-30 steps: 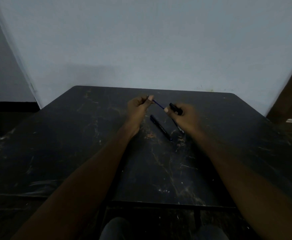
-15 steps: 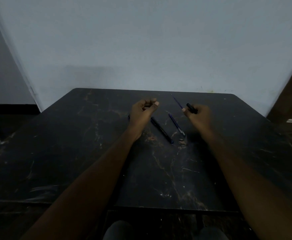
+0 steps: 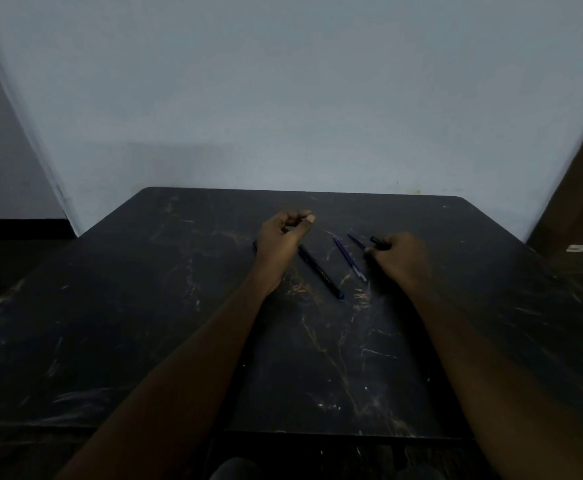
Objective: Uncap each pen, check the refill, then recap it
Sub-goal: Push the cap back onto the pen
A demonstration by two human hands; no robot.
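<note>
Pen on scratched black table | left hand curled, contents unclear | right hand grips refill | pale wall

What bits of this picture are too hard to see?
Head view, all of it dim:
1. What the left hand holds, if anything: its curled fingers hide it.
2. Most of the black piece in the right hand: the hand covers it.
3. Ink left in the blue refill on the table: too small and dark.
4. Any writing on the black pen: too small.

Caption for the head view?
Right hand holds a thin blue refill at a scratched black table; a black pen lies nearby.
</note>
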